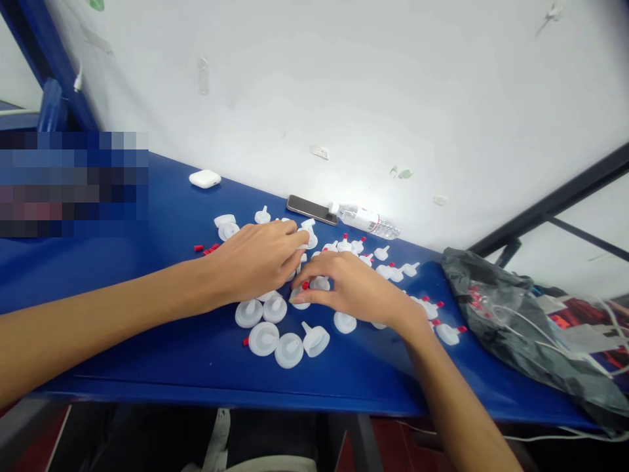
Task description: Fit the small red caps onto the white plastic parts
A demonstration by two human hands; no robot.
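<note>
Currently both hands sit palm-down in the pile of white nozzle caps (263,338) on the blue table (147,341). Left hand (255,259) has fingers curled on a cap (308,231) at the far side. Right hand (354,285) pinches a small red tip (305,286) against another cap. Loose red tips (209,249) lie left of the hands. Water bottle (368,221) label: unreadable. Phone (311,209) lies beside it.

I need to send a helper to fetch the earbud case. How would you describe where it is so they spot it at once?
Start at the blue table against the white wall. Look to the far left of the scattered white nozzle caps, near the table's back edge. The earbud case lies alone there: a smooth, rounded white box with no spout or red tip, unlike the caps.
</note>
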